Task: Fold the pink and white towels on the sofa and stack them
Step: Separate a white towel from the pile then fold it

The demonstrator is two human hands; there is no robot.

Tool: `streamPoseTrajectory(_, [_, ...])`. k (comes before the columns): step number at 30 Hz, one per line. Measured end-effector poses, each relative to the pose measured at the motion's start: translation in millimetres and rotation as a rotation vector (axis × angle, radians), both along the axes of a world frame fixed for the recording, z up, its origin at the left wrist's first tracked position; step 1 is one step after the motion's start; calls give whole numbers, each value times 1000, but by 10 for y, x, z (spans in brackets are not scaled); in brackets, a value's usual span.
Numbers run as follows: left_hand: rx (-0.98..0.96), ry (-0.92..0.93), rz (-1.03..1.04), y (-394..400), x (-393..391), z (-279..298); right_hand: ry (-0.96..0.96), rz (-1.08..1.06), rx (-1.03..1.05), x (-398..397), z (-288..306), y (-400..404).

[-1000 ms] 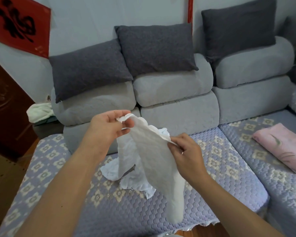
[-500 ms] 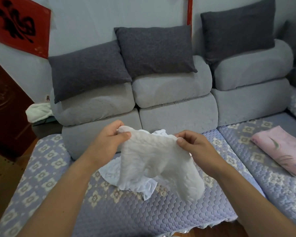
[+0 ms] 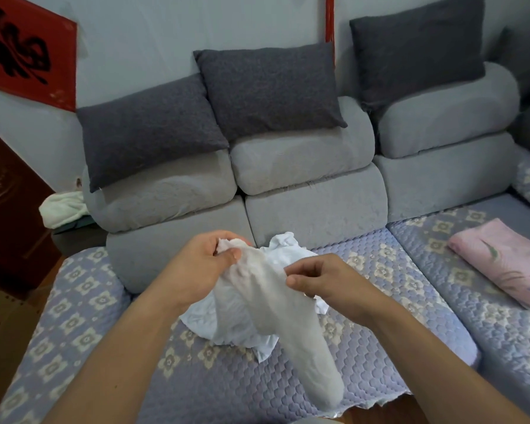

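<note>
A white towel (image 3: pixel 291 328) hangs in the air over the sofa seat (image 3: pixel 104 301). My left hand (image 3: pixel 202 264) pinches its upper corner between thumb and fingers. My right hand (image 3: pixel 322 280) pinches the towel's edge a little lower and to the right. The rest of the cloth droops in a long fold towards the seat's front edge. A second white towel (image 3: pixel 283 246) lies crumpled on the seat behind and under the held one. A folded pink towel (image 3: pixel 502 261) lies flat on the right seat section.
Grey back cushions (image 3: pixel 306 191) and dark pillows (image 3: pixel 270 90) line the wall behind the seat. A pale cloth (image 3: pixel 63 208) sits on a low side table at the left. The seat's front edge (image 3: pixel 380 402) is just below the hanging towel.
My hands have come closer together, the right one sliding down along the towel's edge. The towel, spread between them half a second ago, now hangs in a narrow fold.
</note>
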State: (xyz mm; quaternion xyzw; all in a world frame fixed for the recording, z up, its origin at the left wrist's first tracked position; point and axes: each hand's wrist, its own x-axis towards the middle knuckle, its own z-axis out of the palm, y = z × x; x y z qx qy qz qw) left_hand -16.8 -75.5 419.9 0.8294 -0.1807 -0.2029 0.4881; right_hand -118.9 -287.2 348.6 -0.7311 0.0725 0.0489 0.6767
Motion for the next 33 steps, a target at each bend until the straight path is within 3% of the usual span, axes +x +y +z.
streamPoseTrajectory(3, [-33, 22, -30, -1, -28, 11, -59, -23, -50, 15, 23, 11])
streamPoseTrajectory(6, [-41, 33, -77, 4, -38, 11, -110, 35, 55, 68, 65, 136])
streamPoseTrajectory(11, [-24, 36, -194, 35, -30, 78, -168, 120, -53, 190, 14, 342])
streamPoseTrajectory(15, [-16, 4, -143, 104, 9, 122, -147, 12, 73, 159, -6, 330])
streamPoseTrajectory(20, [-14, -32, -124, 114, -22, 137, -159, -58, -1, 153, -62, 359])
streamPoseTrajectory(25, [39, -58, -96, 111, -24, 119, -171, -151, 64, 151, -64, 398])
streamPoseTrajectory(33, [100, -2, 2, 136, -9, 49, -128, -191, 35, 101, -35, 399])
